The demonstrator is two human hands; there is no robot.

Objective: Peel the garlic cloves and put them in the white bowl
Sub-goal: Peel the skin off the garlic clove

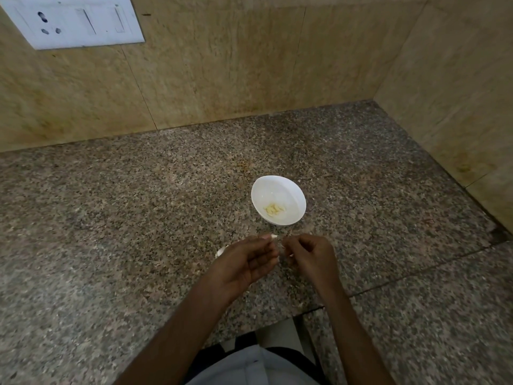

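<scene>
Left hand [244, 262] pinches 1 garlic clove [273, 237] at its fingertips, just short of the white bowl [266, 190]. Right hand [311, 257] is curled close beside it; whether it grips skin we cannot tell. Peeled cloves [274, 209] lie in the bowl. Risks, as we judge: the small clove slips from the pinch onto the speckled granite surface [111, 218], where pale scraps hide easily, or loose skin drops into the bowl. Beige tiled walls [222, 65] meet in a corner; switch plate [72, 20] upper left.

Open granite counter [111, 204] stretches left of the white bowl [277, 187]; tiled walls [222, 65] hem the corner behind and right.
</scene>
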